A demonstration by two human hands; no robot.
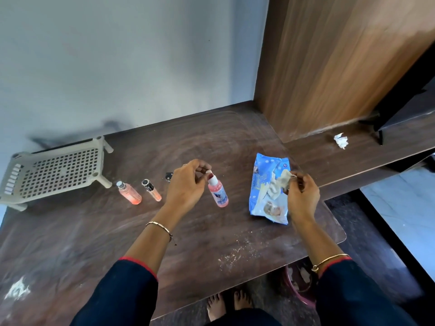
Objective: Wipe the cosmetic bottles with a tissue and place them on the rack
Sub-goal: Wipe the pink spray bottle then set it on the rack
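Left hand [188, 184] pinches pink bottle [219, 192] top, mid-frame, standing up; right hand [302, 196] grips tissue [281, 182], just right of btl.

Home room — wooden wardrobe [329, 62], dark table [211, 231], bare feet [226, 304]

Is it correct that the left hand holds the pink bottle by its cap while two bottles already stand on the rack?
Not quite. The head view shows the rack with no bottles on it; those two bottles stand on the table beside it. The left hand does hold the pink bottle by its cap.
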